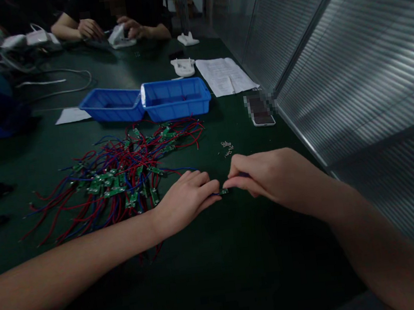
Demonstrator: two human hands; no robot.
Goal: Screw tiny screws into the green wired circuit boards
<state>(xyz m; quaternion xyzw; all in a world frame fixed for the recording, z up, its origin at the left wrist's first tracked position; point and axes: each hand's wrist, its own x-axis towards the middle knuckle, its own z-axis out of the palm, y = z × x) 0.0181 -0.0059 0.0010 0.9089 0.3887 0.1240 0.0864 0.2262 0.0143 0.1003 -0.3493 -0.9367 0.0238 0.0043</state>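
A small green circuit board shows between my two hands, close above the table. My left hand is closed, thumb and forefinger pinching the board's left end, where a bit of wire shows. From the other side my right hand comes in closed, its fingertips at the board's right end; a dark blue bit shows between its fingers, too hidden to name. Left of my hands lies a tangled pile of green circuit boards with red and blue wires. Several tiny metal pieces are scattered just beyond my right hand.
Two blue bins stand behind the pile. Printed papers, a phone and white plastic parts lie farther right. A metal shutter wall borders the right side. Across the table, a person's hands hold a white part.
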